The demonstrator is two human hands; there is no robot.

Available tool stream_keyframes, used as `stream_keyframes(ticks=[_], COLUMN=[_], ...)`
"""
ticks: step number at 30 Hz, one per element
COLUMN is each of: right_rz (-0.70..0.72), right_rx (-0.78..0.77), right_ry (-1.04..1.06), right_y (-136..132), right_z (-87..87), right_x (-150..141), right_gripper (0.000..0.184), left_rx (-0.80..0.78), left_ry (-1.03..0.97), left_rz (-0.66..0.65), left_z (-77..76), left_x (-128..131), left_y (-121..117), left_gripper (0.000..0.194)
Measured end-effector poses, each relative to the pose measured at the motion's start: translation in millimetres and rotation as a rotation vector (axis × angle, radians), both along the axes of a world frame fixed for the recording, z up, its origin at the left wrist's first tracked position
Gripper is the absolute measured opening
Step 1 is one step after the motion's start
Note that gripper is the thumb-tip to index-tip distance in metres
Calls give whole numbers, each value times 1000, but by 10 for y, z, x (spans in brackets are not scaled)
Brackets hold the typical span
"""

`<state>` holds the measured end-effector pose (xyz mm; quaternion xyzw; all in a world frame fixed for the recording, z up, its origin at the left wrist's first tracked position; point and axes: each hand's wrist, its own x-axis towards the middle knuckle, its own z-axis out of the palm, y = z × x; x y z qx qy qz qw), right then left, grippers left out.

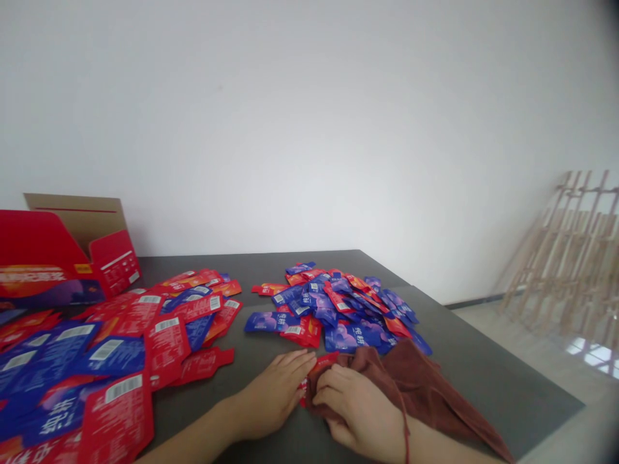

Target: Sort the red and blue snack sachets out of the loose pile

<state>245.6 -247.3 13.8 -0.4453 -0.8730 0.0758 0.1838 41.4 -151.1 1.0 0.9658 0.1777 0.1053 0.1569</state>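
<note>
Past the pouch heap (167, 341), the left hand (276, 392), fingers nearly straight, rests on a red pouch (325, 363) between both hands; the right hand (360, 407) curls around brown cloth (418, 374) over it. Weak pressure could let the pouch skid; loose folds could drag the pile (323, 308).

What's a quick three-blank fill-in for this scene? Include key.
1. The right hand holds a cloth against a ____ packet.
2. The open box stands at the table's ____ side.
3. The heap beyond the hands mixes red packets with ____ ones.
Missing: red; left; blue.
</note>
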Motion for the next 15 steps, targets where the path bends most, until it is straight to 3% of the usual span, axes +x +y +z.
stream_keyframes(ticks=[10,12,15], right_rz=[-382,-388,-262], right_rx=[-35,-8,53], right_ry=[-70,-51,21], right_y=[-167,-132,-39], right_z=[159,228,255], right_x=[564,555,359], right_gripper=[20,20,27], left_rx=[-7,-6,-1], left_ry=[47,39,11], left_rz=[31,26,12], left_z=[78,69,49], left_x=[18,18,18], left_y=[-29,-25,-19], left_gripper=[53,53,53])
